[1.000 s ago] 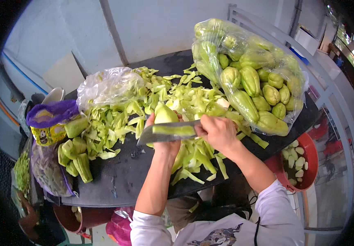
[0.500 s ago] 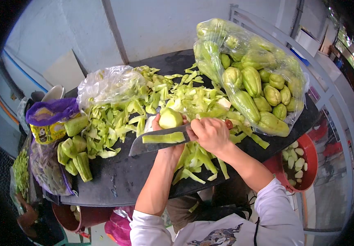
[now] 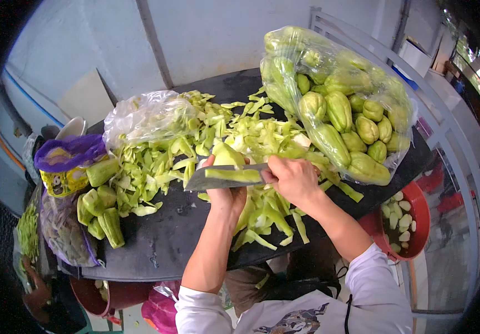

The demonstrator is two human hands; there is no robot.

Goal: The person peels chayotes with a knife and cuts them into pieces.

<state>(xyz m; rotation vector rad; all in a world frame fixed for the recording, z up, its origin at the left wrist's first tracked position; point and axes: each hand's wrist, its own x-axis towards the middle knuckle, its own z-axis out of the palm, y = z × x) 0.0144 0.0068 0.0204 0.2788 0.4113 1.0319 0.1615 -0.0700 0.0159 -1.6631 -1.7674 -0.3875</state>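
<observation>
My left hand (image 3: 226, 196) is closed around a peeled, pale green chayote (image 3: 227, 155), partly hidden behind the blade. In my right hand (image 3: 294, 178) I grip the handle of a broad knife (image 3: 198, 179), its tip pointing left across the front of the chayote. A long strip of green peel (image 3: 234, 175) lies along the flat of the blade. Beneath and around both hands spread heaped peelings (image 3: 270, 214) on the dark table.
A clear plastic bag of whole chayotes (image 3: 357, 106) stands at the right. Several chayotes (image 3: 106, 209) lie at the left beside a purple mesh bag (image 3: 64, 228). Another plastic bag (image 3: 148, 117) sits behind. A red bucket (image 3: 423, 217) holds peeled pieces below the table's right edge.
The knife has moved up and slightly right, its blade now covering more of the chayote. The peel strip still clings to the blade.
</observation>
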